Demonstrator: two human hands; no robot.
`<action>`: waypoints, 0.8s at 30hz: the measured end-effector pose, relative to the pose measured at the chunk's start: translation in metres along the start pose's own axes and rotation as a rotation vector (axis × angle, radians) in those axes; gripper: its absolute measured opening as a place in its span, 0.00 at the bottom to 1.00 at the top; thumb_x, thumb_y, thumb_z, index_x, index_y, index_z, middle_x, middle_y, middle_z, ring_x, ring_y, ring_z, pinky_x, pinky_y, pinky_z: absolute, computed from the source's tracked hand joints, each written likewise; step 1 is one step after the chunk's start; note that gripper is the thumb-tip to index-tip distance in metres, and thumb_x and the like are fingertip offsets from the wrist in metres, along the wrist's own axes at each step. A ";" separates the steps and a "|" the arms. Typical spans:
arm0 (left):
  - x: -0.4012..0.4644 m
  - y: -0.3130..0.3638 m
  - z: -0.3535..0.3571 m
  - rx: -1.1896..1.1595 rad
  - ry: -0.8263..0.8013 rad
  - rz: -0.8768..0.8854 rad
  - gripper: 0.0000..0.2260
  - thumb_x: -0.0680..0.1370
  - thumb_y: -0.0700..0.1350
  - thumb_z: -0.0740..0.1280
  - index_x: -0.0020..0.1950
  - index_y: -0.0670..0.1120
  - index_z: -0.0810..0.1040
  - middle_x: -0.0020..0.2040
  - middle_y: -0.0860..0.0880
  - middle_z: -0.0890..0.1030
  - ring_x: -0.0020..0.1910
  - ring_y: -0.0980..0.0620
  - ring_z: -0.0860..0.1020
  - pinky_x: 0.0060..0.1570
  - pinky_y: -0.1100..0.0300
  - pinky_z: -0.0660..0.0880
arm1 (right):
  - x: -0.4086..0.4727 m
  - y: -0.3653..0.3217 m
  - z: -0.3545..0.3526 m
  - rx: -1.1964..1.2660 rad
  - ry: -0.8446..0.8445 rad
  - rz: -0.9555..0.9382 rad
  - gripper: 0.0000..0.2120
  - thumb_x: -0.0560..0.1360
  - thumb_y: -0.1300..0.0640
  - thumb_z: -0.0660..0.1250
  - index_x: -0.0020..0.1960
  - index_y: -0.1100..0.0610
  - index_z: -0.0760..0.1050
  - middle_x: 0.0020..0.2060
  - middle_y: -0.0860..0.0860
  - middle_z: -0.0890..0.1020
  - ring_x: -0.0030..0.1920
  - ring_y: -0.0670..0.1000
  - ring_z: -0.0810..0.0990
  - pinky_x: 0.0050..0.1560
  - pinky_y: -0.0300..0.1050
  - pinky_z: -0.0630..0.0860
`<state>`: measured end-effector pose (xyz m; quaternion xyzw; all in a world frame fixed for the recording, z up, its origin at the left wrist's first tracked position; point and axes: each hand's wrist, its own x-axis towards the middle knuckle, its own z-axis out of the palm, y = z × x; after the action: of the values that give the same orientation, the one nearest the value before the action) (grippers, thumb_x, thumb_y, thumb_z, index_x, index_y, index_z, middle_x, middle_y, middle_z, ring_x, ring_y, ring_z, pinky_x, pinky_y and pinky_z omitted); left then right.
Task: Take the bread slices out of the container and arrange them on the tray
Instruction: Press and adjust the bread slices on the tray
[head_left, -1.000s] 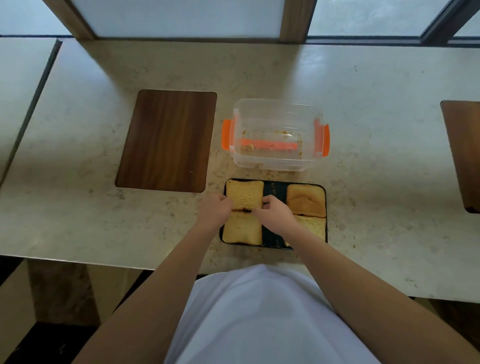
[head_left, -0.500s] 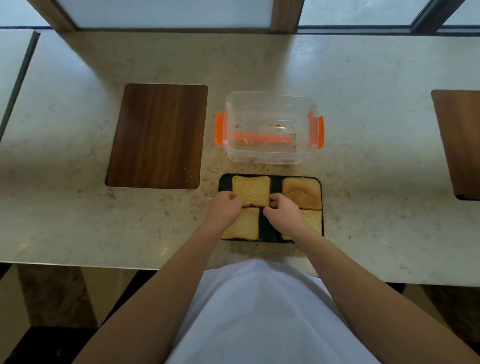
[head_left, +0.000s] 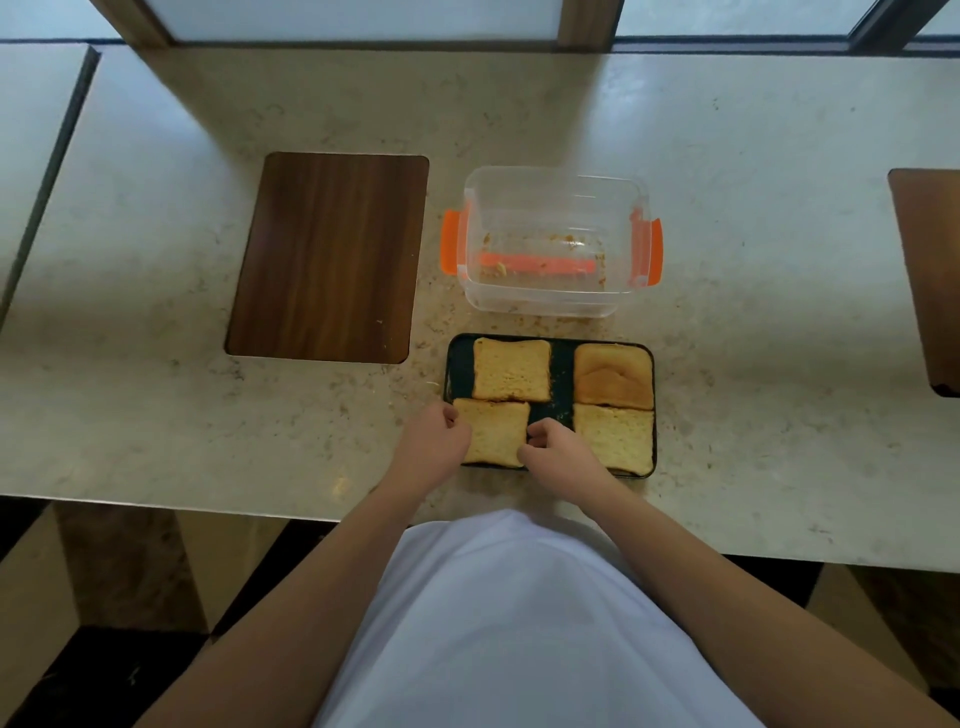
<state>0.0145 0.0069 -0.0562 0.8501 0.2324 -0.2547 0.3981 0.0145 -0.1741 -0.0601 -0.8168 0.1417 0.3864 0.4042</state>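
A black tray (head_left: 562, 374) lies near the counter's front edge with several toasted bread slices flat on it. The far-left slice (head_left: 511, 369) and the darker far-right slice (head_left: 613, 376) lie untouched, as does the near-right slice (head_left: 615, 439). My left hand (head_left: 434, 439) pinches the left edge of the near-left slice (head_left: 493, 431), and my right hand (head_left: 558, 452) pinches its right edge. Just behind the tray stands the clear container (head_left: 545, 304) with orange clips, holding only crumbs.
A dark wooden board (head_left: 330, 257) lies left of the container. Another board (head_left: 930, 280) sits at the right edge of view. Crumbs dot the stone counter (head_left: 753, 364) around the container. The counter's front edge runs just below the tray.
Both hands have let go of the far-left slice, which now lies a little further right, and have come back to the near-left slice's edges.
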 end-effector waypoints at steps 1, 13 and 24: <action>0.001 0.002 0.001 0.000 -0.006 0.001 0.15 0.79 0.46 0.62 0.65 0.45 0.75 0.43 0.54 0.77 0.40 0.57 0.76 0.34 0.59 0.70 | 0.000 0.001 -0.002 -0.001 0.000 0.004 0.24 0.78 0.54 0.65 0.73 0.57 0.69 0.45 0.44 0.76 0.44 0.43 0.75 0.42 0.42 0.74; 0.006 0.014 0.014 0.023 -0.105 0.043 0.13 0.80 0.46 0.63 0.63 0.45 0.76 0.48 0.51 0.79 0.44 0.57 0.76 0.38 0.62 0.72 | 0.002 0.017 -0.028 -0.084 -0.003 0.006 0.23 0.79 0.52 0.65 0.72 0.57 0.70 0.44 0.46 0.76 0.41 0.44 0.75 0.42 0.42 0.76; 0.029 0.036 0.005 -0.105 -0.081 0.068 0.22 0.81 0.48 0.62 0.75 0.46 0.69 0.70 0.46 0.74 0.55 0.55 0.74 0.47 0.61 0.68 | 0.029 -0.028 -0.046 0.004 0.075 0.005 0.30 0.78 0.53 0.64 0.78 0.57 0.63 0.52 0.45 0.80 0.50 0.41 0.76 0.52 0.50 0.81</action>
<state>0.0571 -0.0124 -0.0567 0.8244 0.1999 -0.2628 0.4597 0.0729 -0.1891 -0.0489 -0.8295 0.1594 0.3564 0.3993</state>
